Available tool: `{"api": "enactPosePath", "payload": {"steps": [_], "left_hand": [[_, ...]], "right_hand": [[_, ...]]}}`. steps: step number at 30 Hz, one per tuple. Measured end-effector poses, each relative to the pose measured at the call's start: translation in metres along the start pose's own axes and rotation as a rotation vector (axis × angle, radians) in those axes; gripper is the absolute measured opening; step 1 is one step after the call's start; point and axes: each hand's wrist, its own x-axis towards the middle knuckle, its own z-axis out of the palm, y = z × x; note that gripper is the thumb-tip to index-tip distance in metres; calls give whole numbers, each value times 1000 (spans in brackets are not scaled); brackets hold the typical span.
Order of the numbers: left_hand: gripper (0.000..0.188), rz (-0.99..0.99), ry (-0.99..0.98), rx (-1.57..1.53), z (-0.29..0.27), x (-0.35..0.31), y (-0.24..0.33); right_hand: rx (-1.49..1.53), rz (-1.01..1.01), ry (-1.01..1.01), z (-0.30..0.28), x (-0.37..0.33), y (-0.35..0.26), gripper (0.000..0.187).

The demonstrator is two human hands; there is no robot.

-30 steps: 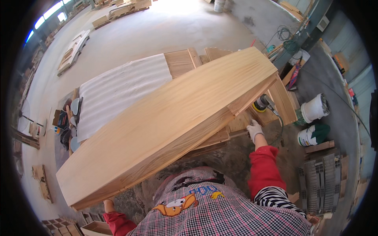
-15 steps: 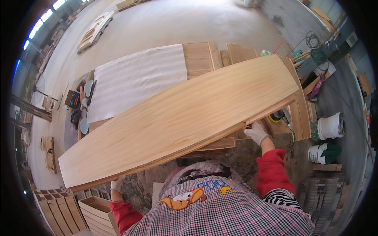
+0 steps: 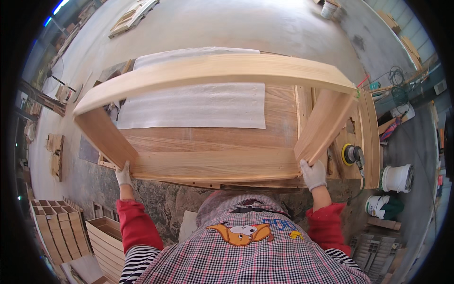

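Both my hands, in white gloves, hold a pale wooden box frame [image 3: 213,165] with no top or bottom panel across it. Its near board is level, and its far board bows along the upper side. My left hand [image 3: 124,174] is closed on the near left corner. At the near right corner my right hand [image 3: 313,175] grips the frame in the same way. Through its opening a sheet of white foam wrap [image 3: 194,111] shows, lying on the wooden workbench [image 3: 279,109]. Some fingers are hidden by the wood.
A yellow-rimmed disc sander [image 3: 351,155] with a hose rests on the bench's right end. White buckets [image 3: 397,178] stand on the floor to the right. Wooden divided boxes [image 3: 59,227] and a stack of wooden drawers [image 3: 104,232] are at the lower left.
The wooden piece has tipped and swung level: its broad flat side showed before, its open middle shows now. My left hand has moved up and left; my right hand stays near its place.
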Motion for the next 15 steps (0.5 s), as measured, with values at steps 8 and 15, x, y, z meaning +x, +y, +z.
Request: {"api": "enactPosePath", "payload": {"steps": [8,15], "left_hand": [[38,229,-166,43,48,71,38],[50,129,-143,964,85,97,71]], "right_hand": [[-255,165,2,22,19,-14,32],[-84,160,66,42,29,32,33]]}}
